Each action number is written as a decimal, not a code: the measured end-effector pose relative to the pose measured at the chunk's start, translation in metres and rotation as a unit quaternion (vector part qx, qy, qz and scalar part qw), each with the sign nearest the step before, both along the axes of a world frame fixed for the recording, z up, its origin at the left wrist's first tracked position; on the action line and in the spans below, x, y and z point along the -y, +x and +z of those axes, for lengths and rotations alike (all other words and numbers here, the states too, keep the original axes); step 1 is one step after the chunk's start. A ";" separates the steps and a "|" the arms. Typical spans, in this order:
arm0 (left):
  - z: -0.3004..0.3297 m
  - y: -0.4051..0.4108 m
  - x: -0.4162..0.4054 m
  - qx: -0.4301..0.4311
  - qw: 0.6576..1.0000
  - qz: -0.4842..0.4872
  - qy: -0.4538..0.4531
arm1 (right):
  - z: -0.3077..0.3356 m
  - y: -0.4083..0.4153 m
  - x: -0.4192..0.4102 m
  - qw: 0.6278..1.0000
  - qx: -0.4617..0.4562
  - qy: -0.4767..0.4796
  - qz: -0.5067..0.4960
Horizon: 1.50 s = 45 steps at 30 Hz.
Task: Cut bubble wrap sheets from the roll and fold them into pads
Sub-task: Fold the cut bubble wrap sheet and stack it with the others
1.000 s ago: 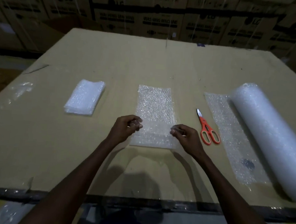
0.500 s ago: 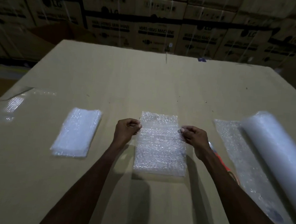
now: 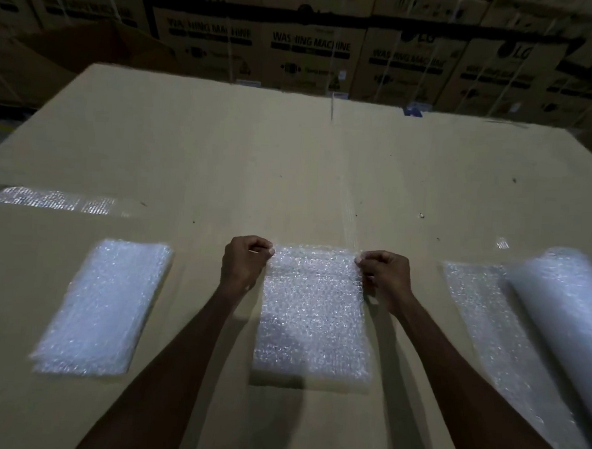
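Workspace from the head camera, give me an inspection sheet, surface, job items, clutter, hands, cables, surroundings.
Surface: flat brown cardboard sheet with a strip of clear tape at its left edge.
Job's things: folded sheet in the middle; finished pad to its left; roll at right, its loose end spread flat.
Clutter: nothing seen.
Hands: left hand and right hand each pinch a far corner of the folded sheet.
Cables: nothing seen.
Surroundings: stacked washing machine boxes behind, dim light.

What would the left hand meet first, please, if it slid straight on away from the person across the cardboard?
The way looks free: beyond the left hand, only bare cardboard surface shows up to its far edge.
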<state>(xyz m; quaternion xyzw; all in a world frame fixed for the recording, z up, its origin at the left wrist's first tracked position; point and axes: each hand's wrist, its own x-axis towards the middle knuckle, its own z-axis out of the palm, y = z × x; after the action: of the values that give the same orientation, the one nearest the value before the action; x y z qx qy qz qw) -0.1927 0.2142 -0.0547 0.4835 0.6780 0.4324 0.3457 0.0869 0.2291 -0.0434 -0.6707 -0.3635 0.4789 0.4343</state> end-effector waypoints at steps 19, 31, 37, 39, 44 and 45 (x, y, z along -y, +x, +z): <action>-0.043 0.056 0.092 -0.412 0.886 -0.160 0.141 | -0.020 -0.063 0.104 0.872 0.402 0.095 0.264; -0.052 0.035 0.107 -0.442 0.868 -0.216 0.066 | -0.050 -0.044 0.116 0.754 0.530 0.130 0.365; -0.051 0.026 0.105 -0.481 0.842 -0.227 0.091 | -0.038 -0.035 0.113 0.734 0.524 0.117 0.416; -0.049 0.023 0.107 -0.483 0.840 -0.226 0.101 | -0.033 -0.027 0.114 0.750 0.509 0.117 0.407; -0.044 0.010 0.136 -0.466 0.830 -0.207 0.229 | -0.017 -0.007 0.145 0.819 0.442 0.236 0.280; -0.042 0.009 0.143 -0.450 0.830 -0.210 0.254 | -0.016 -0.005 0.155 0.816 0.433 0.274 0.268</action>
<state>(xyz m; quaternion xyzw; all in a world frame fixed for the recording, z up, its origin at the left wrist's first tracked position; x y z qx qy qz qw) -0.1833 0.0710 -0.0969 0.8259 0.5072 0.2409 -0.0503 0.0819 0.0739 -0.0593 -0.5380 -0.7957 0.1168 0.2526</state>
